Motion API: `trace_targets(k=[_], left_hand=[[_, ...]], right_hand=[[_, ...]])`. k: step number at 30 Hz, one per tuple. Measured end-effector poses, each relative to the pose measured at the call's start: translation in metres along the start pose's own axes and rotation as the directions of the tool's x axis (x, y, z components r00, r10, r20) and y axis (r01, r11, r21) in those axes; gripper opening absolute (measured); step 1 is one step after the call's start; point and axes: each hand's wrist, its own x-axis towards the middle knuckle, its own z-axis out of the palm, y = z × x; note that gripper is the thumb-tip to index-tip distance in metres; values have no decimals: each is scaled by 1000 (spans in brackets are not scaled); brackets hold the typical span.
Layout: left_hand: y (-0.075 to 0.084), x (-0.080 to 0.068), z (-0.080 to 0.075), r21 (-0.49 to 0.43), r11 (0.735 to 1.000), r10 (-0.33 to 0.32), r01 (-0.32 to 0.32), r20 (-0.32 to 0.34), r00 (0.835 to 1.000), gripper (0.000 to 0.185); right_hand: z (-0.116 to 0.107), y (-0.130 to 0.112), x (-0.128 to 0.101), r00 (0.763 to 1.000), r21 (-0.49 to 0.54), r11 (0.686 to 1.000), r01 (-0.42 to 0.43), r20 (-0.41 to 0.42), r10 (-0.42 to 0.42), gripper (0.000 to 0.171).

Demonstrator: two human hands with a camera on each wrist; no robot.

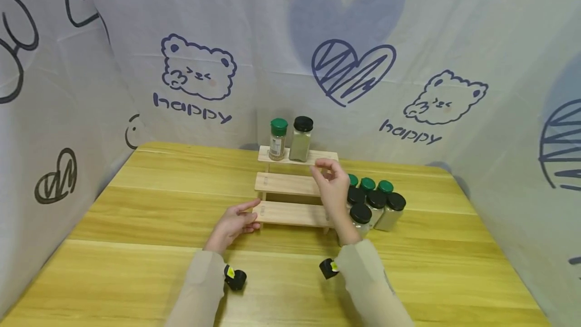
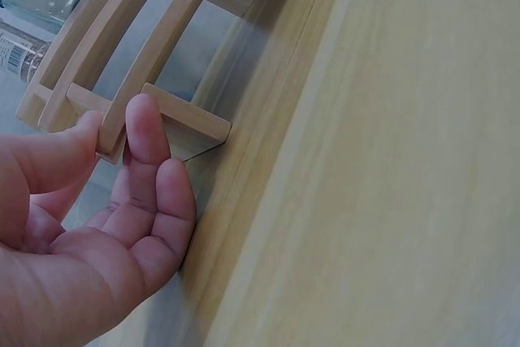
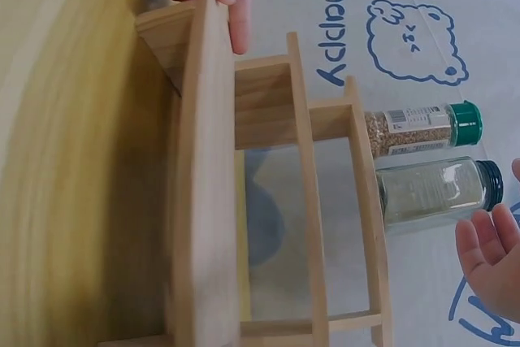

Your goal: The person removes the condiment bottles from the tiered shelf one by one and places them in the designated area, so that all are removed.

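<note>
A three-tier wooden rack (image 1: 290, 184) stands on the table. My left hand (image 1: 233, 223) grips the left end of its lowest tier, thumb on top and fingers beneath, as the left wrist view shows. On the top tier stand a green-capped spice jar (image 1: 278, 140) with a label and a taller black-capped jar (image 1: 301, 139) of pale green powder. My right hand (image 1: 333, 185) is at the right end of the top tier, fingers bent and holding nothing. In the right wrist view its fingertips (image 3: 479, 241) are close to the black-capped jar.
Right of the rack, partly behind my right forearm, several jars stand grouped: green-capped ones (image 1: 367, 184) at the back and black-capped ones (image 1: 391, 211) in front. A white printed cloth (image 1: 272, 39) hangs behind the wooden table (image 1: 159, 206).
</note>
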Motion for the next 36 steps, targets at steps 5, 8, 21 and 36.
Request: trace_targets(k=[5,8,21,36], left_hand=[[0,0,0,0,1000,8,-8,2,1000,43],[1,0,0,1,1000,6,-6,-6,1000,43],[4,-3,-1,7,1000,7,-8,8,1000,43],[1,-1,0,5,1000,4,-4,3,1000,43]], right_hand=[[7,-2,13,1000,34,999,-24,-15,25,15],[11,-3,20,999,38,999,-31,-15,32,18],[22,21,53,997,9,998,-60,-37,61,27],[32,30,76,989,-101,994,-37,140,51,43]])
